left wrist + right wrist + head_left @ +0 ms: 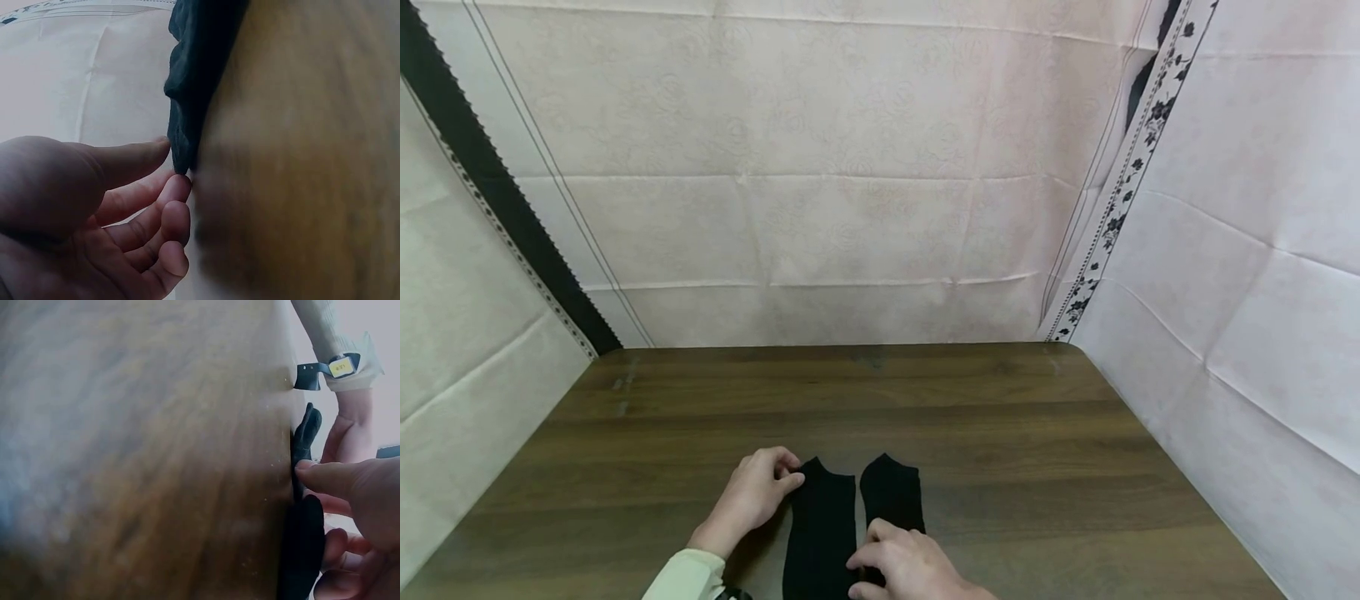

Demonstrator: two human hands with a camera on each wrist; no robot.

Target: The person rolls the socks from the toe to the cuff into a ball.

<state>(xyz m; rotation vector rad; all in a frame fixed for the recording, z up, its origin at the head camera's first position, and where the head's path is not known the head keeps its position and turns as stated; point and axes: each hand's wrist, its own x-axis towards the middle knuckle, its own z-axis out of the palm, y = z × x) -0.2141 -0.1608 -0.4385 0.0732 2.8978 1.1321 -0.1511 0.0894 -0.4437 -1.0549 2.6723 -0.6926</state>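
Observation:
Two black socks lie side by side on the wooden table, the left sock (822, 533) and the right sock (891, 492), a narrow gap between their upper parts. My left hand (754, 493) is at the upper left corner of the left sock. In the left wrist view its thumb and forefinger pinch the edge of the dark fabric (194, 81). Lower down, my right hand (910, 562) reaches across the right sock and hides part of it. Its curled thumb and forefinger pinch the left sock's right edge; the right wrist view shows the thumb against black fabric (306, 434).
The brown wooden table (1000, 433) reaches back to a pale cloth wall (850, 208). More pale cloth (1247, 275) stands along the right side, with a floral border strip. A dark band (505, 183) runs down the left corner. A wristwatch (342, 366) is on the left wrist.

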